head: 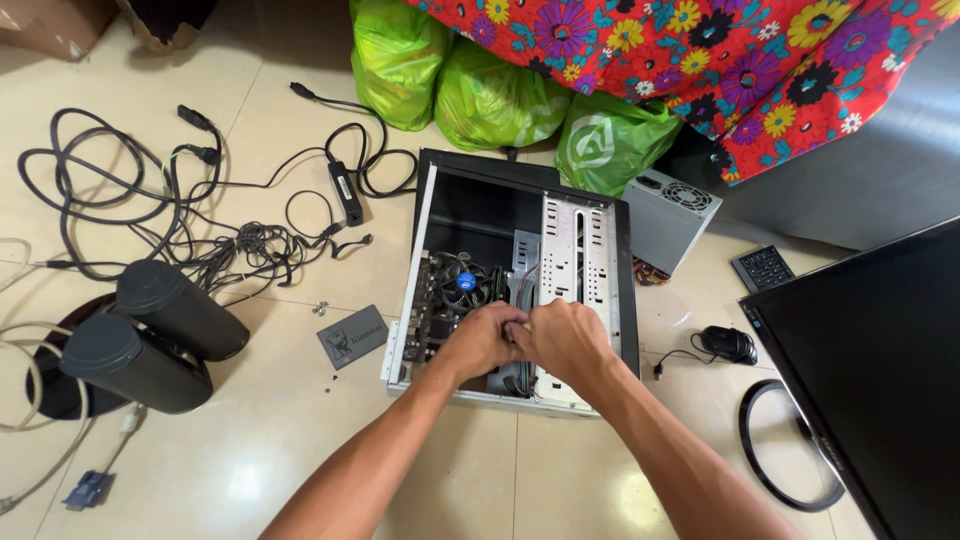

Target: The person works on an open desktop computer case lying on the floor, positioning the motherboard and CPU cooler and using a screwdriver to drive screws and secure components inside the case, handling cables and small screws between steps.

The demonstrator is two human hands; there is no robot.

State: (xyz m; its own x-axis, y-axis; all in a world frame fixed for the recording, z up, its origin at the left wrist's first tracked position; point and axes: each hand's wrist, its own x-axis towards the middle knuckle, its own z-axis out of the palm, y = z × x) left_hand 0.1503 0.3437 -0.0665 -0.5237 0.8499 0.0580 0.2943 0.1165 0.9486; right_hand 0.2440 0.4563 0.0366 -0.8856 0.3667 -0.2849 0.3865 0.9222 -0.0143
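Open computer case (520, 215), flat on the tiled floor: left hand (480, 340) and right hand (565, 340) meet inside its near end, fingers curled over something small; what exactly, I cannot tell. Left of the grip, a grey labelled drive (352, 336) on bare tile; beyond the case, three green bags (500, 95); right, a grey power supply (668, 215) and monitor edge (860, 370) crowd in.

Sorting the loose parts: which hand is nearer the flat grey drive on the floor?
Left. The left hand is inside the open case, right of the drive; the right hand lies farther right.

Tiled floor (300, 440) under computer case (480, 200), speakers (150, 335), cables (150, 200), monitor (870, 370).
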